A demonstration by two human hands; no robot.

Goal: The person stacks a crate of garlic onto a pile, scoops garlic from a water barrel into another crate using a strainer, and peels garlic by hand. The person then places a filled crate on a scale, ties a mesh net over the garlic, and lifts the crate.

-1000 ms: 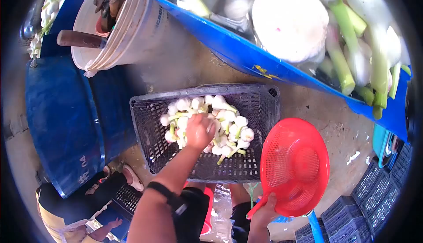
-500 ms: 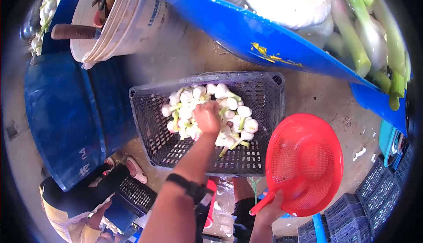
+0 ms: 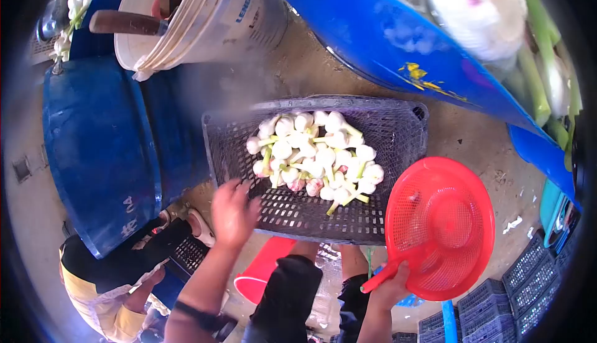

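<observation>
A pile of garlic bulbs [image 3: 311, 150] with short green stems lies in the black plastic crate [image 3: 410, 132], heaped toward its far side. My left hand [image 3: 233, 212] is over the crate's near left edge, apart from the garlic. Its fingers are spread and slightly blurred, with nothing in them. My right hand [image 3: 393, 284] is closed around the handle of a red colander [image 3: 444, 225]. The colander is tilted beside the crate's right end, and its mesh bowl holds nothing.
A blue barrel [image 3: 99, 150] lies at the left, beneath a white bucket [image 3: 205, 26] holding wood-handled tools. A blue container [image 3: 385, 38] with garlic stands close above. Another person [image 3: 106, 281] is at lower left. Black crates [image 3: 491, 312] are stacked at lower right.
My left hand has lifted off the garlic and moved left and toward me, with its fingers opening. My right hand keeps hold of the colander. The view has shifted slightly.
</observation>
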